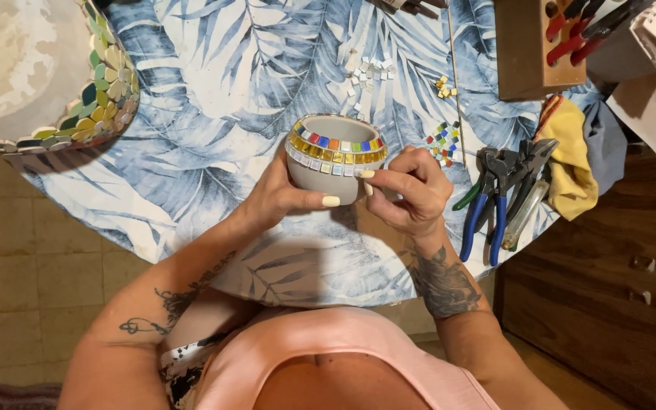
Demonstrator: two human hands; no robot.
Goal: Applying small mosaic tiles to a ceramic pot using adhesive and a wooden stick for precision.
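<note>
The left hand cups the grey mosaic pot above the table, while the right hand, just right of it, pinches a small tile against its wall.

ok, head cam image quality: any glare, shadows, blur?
Head view: warm, even light; gold tiles on the pot glint slightly, no blown glare. A soft shadow lies under the mosaic bowl at upper left. Left hand and right hand are sharp, no motion blur. The right edge past the pliers falls darker.
</note>
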